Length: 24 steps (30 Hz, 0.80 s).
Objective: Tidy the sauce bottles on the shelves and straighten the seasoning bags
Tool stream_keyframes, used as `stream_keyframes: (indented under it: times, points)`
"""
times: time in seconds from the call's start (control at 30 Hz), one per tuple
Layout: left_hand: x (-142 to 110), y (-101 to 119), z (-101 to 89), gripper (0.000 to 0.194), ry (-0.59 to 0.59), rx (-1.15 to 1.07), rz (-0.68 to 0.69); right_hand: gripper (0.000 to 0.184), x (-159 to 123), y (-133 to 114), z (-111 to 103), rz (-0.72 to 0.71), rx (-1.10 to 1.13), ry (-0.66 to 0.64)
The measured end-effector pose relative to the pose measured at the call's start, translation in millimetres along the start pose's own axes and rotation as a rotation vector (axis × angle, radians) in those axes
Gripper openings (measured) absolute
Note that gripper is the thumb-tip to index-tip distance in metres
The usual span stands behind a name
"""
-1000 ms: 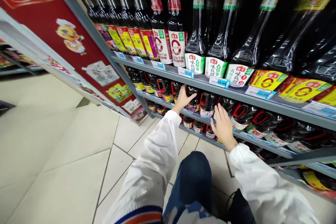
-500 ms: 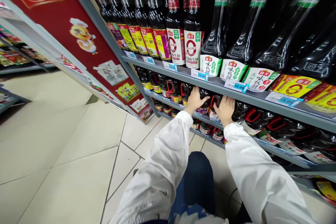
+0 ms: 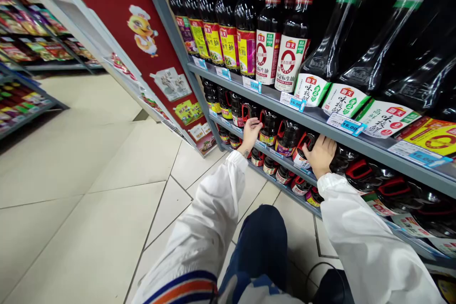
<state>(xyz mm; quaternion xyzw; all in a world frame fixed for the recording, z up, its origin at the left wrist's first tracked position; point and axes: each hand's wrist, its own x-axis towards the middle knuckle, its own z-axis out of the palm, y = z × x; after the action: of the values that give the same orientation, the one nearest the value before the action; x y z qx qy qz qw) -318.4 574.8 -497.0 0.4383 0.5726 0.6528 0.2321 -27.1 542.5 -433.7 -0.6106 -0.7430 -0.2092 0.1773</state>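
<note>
Both my hands reach to the middle shelf, where dark soy sauce jugs with red handles stand in a row. My left hand (image 3: 251, 133) is in front of a red-handled jug (image 3: 269, 128) with a yellow label, its fingers loosely bent and apart, with nothing visible in them. Farther right, my right hand (image 3: 321, 156) lies spread against the dark jugs, its thumb beside a white-labelled jug (image 3: 302, 156). Between the hands stands a jug with a purple label (image 3: 286, 140). The fingertips of my right hand are partly lost against the dark jugs.
Above the hands runs a shelf edge (image 3: 265, 90) with price tags, carrying tall soy sauce bottles (image 3: 267, 52). Smaller jars (image 3: 270, 165) line the shelf below. A red end panel (image 3: 142, 33) borders the rack on the left. Pale floor tiles (image 3: 135, 152) lie beside it.
My left hand has moved left along the row, away from my right hand, so the gap between them is wider. The view has shifted, and the shelves appear farther right.
</note>
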Motion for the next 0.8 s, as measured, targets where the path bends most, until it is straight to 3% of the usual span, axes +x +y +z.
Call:
stream_keyframes:
  times: [0.13,0.27,0.53,0.8]
  points:
    - [-5.8,-28.0,-6.2,0.082,-0.096,0.191,0.077,0.060,-0.3,-0.9,-1.8,0.006,0.003,-0.010]
    - [-13.9,-31.0,6.5,0.098,-0.089,0.396,0.173,0.062,-0.2,0.1,0.2,0.014,0.041,-0.008]
    - [-34.5,-20.9,29.1,0.070,-0.071,0.652,0.175,0.067,0.1,-0.3,2.5,0.031,0.029,0.024]
    - [-46.7,-15.6,35.1,0.063,-0.022,0.693,0.159,0.068,0.0,1.5,8.3,0.022,-0.008,0.059]
